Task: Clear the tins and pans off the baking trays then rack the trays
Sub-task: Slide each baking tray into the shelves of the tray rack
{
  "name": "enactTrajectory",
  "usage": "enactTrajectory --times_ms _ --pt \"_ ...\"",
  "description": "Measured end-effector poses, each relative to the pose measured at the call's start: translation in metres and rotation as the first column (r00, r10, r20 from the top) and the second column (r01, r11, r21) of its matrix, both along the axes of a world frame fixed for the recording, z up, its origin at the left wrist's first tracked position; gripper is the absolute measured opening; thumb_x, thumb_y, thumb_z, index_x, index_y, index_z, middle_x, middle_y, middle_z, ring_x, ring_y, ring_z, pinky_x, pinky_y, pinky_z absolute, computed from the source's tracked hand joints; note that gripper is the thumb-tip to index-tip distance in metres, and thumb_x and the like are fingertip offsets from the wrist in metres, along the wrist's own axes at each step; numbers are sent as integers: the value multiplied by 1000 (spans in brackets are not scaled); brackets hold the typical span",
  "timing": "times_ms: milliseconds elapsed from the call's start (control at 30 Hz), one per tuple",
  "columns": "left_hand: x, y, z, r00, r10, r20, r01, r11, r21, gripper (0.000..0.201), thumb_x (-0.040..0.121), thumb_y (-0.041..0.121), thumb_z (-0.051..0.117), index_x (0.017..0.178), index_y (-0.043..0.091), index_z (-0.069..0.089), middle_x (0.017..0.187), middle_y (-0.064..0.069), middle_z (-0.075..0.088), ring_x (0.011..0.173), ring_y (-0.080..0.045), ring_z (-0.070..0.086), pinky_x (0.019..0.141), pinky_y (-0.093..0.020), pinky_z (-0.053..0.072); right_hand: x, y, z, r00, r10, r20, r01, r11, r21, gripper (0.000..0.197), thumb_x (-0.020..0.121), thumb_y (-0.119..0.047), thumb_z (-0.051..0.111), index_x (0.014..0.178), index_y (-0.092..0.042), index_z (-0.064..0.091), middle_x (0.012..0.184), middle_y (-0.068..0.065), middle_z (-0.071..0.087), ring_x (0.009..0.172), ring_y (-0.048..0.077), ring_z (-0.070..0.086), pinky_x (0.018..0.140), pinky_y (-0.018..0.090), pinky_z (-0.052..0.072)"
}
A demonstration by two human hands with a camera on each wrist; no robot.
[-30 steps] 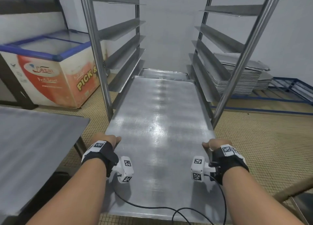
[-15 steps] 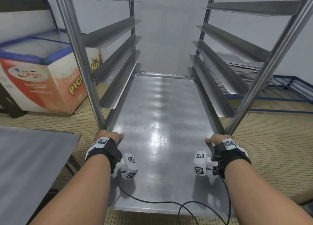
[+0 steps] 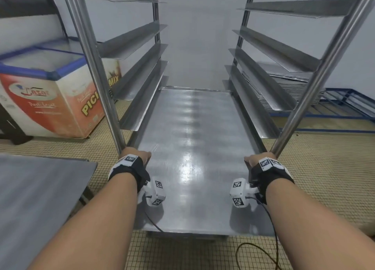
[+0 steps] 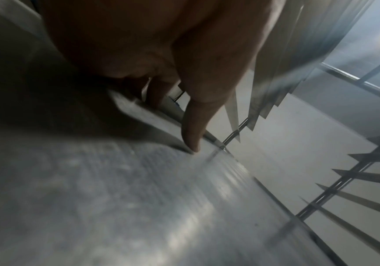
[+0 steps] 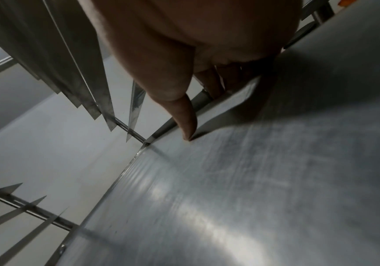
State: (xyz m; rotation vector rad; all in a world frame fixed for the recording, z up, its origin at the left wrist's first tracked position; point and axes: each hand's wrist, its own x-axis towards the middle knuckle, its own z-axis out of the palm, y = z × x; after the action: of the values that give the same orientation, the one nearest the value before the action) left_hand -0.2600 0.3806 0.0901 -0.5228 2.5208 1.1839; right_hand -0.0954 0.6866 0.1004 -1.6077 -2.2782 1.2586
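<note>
Both hands grip the baking tray [image 3: 192, 147] half inside the rack [image 3: 95, 70]: left hand [image 3: 138, 155], right hand [image 3: 255, 161]; wrist views show thumbs on top, fingers curled beneath

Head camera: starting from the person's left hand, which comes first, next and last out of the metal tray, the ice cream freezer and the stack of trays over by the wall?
From the left hand:
1. Metal tray: gripped at its left edge by this hand, so nearest.
2. Ice cream freezer: on the floor to the left, beyond the rack post.
3. Stack of trays: far right, behind the rack's right side, farthest.
</note>
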Motion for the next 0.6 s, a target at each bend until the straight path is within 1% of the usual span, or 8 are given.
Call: enactTrajectory --times_ms 67,133,200,333,433,500,567,600 --pt "9 -2 6 999 -39 -17 39 999 0 39 89 27 70 100 -8 53 79 -7 53 77 -29 52 71 -32 43 7 -6 8 999 38 15 -38 999 7 47 90 -21 69 130 1 58 134 19 59 125 33 55 96 37 46" --pt "27 -4 16 992 -102 -68 101 995 -16 56 88 29 72 128 -6 51 104 -10 60 81 -31 58 68 -30 43 19 -15 16 998 61 24 -61 998 31 38 91 -21 69 120 1 60 126 17 62 120 33 58 95 36 47" --pt "41 -6 18 979 -194 -60 189 979 -79 67 85 35 75 133 -5 50 125 -16 61 101 -34 62 77 -32 44 33 -24 23 993 99 59 -101 994 39 39 90 -22 71 117 3 58 118 17 63 107 34 62 88 37 49" --pt "75 -16 20 916 -401 -24 384 892 -239 71 77 47 79 127 1 61 125 -13 65 102 -30 64 84 -32 51 60 -45 28 965 241 103 -252 963 99 55 83 -31 78 120 5 59 115 18 67 87 30 61 77 33 48" --pt "107 -21 22 810 -586 4 553 762 -335 66 80 55 73 123 7 64 124 -8 66 111 -26 63 94 -32 49 84 -59 25 896 414 162 -434 894 111 61 79 -40 81 122 0 64 113 13 70 96 28 67 83 33 54" --pt "129 -28 21 746 -665 -7 621 700 -353 80 71 70 70 122 8 64 122 -7 65 112 -26 61 94 -33 46 102 -71 27 827 540 159 -559 821 117 65 75 -46 81 122 -4 66 121 10 69 103 25 66 90 35 53" --pt "148 -33 15 676 -737 25 694 624 -360 104 55 82 68 134 17 55 144 -6 50 131 -27 48 106 -38 39 121 -82 28 721 662 206 -688 720 94 74 71 -54 81 126 -7 65 134 8 61 113 24 61 94 38 49" --pt "157 -37 12 631 -774 61 729 564 -388 116 48 86 68 144 26 45 158 -3 30 144 -27 31 116 -45 29 129 -88 27 669 700 249 -736 671 91 82 67 -57 82 130 -9 61 144 7 52 122 26 56 99 42 45"
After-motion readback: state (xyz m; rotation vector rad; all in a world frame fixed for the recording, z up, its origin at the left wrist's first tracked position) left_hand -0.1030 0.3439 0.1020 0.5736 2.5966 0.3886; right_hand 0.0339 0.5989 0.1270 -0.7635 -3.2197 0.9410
